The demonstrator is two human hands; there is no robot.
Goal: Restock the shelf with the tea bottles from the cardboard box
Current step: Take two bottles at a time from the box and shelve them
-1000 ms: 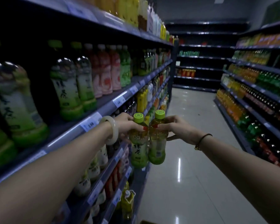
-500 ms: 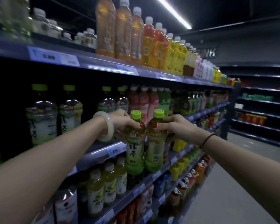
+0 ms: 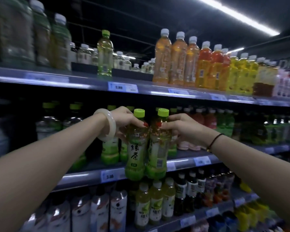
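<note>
Bottles of green tea are held side by side in front of the middle shelf (image 3: 182, 162), one in each hand; the left bottle (image 3: 136, 151) is gripped at its shoulder by the left hand (image 3: 124, 120), whose fingers are curled round the neck with a red-nailed fingertip pressed on the front of the plastic; the right bottle (image 3: 157, 148) is held in the same way by the right hand (image 3: 179, 127), its fingers closed round the shoulder just below the lime-green cap; the two bottles are touching along their sides and are carried upright, their bases level with the price strip on the shelf edge and in front of it, so that neither is seen resting on the shelf; a pale bangle (image 3: 107, 124) is worn on the left wrist and a thin dark cord bracelet (image 3: 213, 142) on the right; bottles with the same green caps and labels (image 3: 110, 151) are stood on the shelf behind the hands; on the top shelf (image 3: 157, 91) orange and yellow drinks (image 3: 179, 61) are ranged in a row, with a single green-capped bottle (image 3: 105, 54) apart from them to the left; on the shelf below, smaller yellow-green bottles (image 3: 156, 205) and dark ones are lined up; a strip light (image 3: 238, 15) is seen on the ceiling; the cardboard box is not shown in this view.
</note>
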